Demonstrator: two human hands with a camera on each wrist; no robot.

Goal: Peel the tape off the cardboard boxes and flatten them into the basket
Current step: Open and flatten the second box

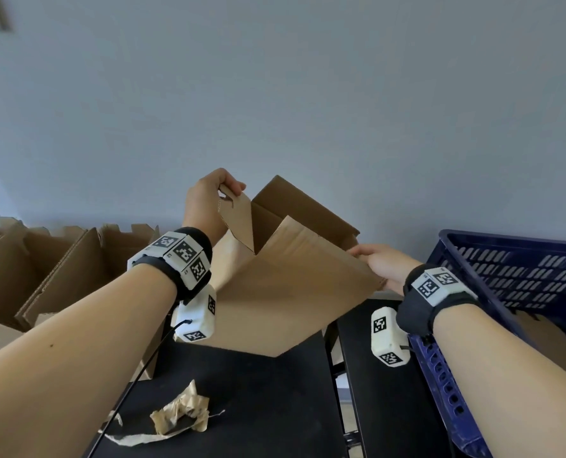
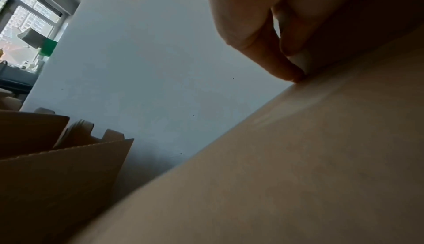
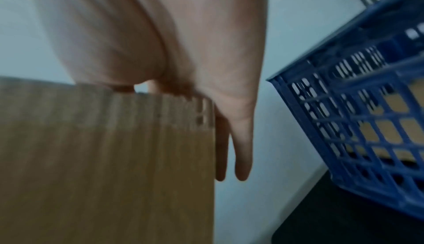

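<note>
The left hand (image 1: pixel 205 200) pinches the open box's (image 1: pixel 284 285) raised flap (image 1: pixel 238 219) while the right hand's (image 1: pixel 382 266) straight fingers (image 3: pixel 241 150) press its edge nearest the basket (image 1: pixel 519 276).

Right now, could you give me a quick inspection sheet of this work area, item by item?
Surface: black table, with a gap between two tops.
Job's things: open cardboard box held up tilted; blue basket at right, cardboard showing through its mesh.
Clutter: crumpled peeled tape on the table; more cardboard boxes at left.
Hands: left hand pinches a box flap; right hand holds the box's right edge, fingers straight.
Cables: thin black cable hanging from the left wrist device.
Surroundings: plain pale wall; window in the left wrist view.
</note>
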